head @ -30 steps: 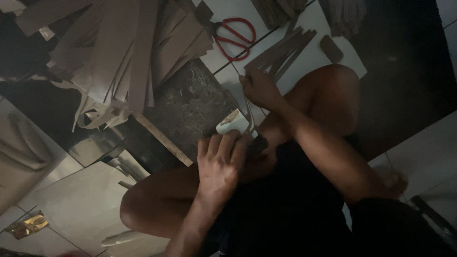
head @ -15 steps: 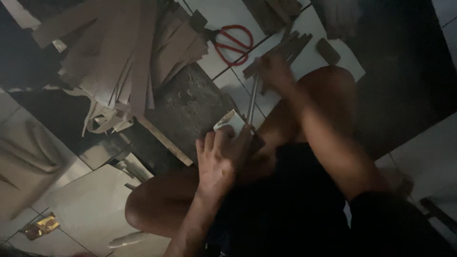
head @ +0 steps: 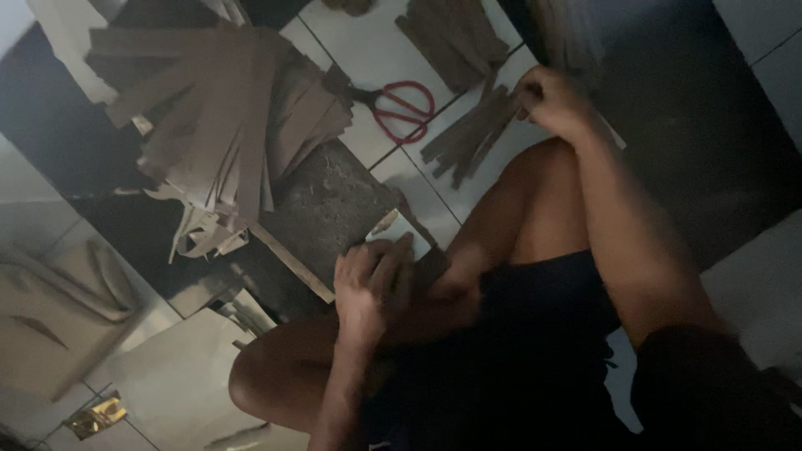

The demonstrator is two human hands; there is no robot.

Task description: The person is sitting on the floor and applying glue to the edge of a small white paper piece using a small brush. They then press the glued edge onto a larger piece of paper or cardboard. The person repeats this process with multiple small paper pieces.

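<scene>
Dim light hides what the left hand [head: 368,284] presses.

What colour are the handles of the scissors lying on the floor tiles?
Red. The scissors lie on a white tile, clearest in the head view, beside the strips of cardboard.

Red-handled scissors [head: 399,108] are seen lying on the pale tiled floor [head: 368,42], just beside a large fanned heap of long brown cardboard strips [head: 225,117] spread at upper left. A dark rough slab [head: 330,213] is observed below the heap, with a narrow wooden stick [head: 288,260] laid along its lower edge and curled pale offcuts [head: 205,234] just left of it. A further stack of dark strips [head: 455,33] is noted at the top edge, and a small shiny gold wrapper [head: 96,415] at lower left.
</scene>
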